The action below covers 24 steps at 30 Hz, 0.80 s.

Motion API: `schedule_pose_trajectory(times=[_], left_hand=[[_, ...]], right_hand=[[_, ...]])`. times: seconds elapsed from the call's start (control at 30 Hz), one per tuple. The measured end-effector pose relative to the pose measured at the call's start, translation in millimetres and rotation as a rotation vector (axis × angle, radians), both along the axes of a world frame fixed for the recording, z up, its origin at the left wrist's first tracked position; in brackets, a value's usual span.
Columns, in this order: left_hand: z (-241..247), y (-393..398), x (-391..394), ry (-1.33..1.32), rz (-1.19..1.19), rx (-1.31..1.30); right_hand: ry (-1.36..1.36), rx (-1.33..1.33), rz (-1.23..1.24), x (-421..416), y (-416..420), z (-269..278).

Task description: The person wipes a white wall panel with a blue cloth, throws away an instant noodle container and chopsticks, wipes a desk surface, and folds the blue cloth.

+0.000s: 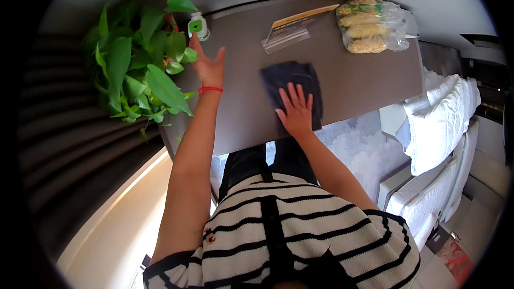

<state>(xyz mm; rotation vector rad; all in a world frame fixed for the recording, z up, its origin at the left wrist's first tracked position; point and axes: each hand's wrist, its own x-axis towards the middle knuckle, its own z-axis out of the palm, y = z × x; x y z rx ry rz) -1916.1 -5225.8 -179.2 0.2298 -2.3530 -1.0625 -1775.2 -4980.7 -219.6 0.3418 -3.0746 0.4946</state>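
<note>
My right hand [296, 110] lies flat, fingers spread, on a dark grey cloth [295, 74]. The folded cloth rests on the brown desk [241, 104] near its front edge and looks slightly blurred. With a red string on its wrist, my left hand [209, 64] reaches over the left side of the desk, thumb and fingers apart. Its fingertips are close to a small white bottle with a green label [196, 27]; I cannot tell whether they touch it. Leaves of a green potted plant [136, 64] hang beside this hand, and its pot is hidden.
A clear sign holder [297, 28] bearing writing stands at the back. Corn cobs in a plastic bag [365, 26] lie at the back right. Dark curtains [80, 104] hang at left. White bedding [437, 116] and a bare mattress [421, 200] are at right.
</note>
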Motion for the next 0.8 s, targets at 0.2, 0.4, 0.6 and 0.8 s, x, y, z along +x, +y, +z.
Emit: schedule_pose_trajectory(times=[0.2,0.4,0.6,0.8], left_hand=[[19.3,82.9,-12.5,-0.033,-0.466,0.118],[7.5,103.4,-34.0,-0.439,-0.486,0.356],[1.6,20.1,43.1,-0.223,-0.392,0.666],[45.8,-12.9,114.8,-0.212,-0.047,0.488]], right_hand=[[-0.044,0.109,-0.123,2.9,37.4,1.1],[-0.072,0.013,0.264,-8.0,22.6,-1.0],[0.035,-0.216,0.593,-71.9,-30.8,-1.4],[0.086,-0.090,0.353,-207.0,-37.1,-11.7]])
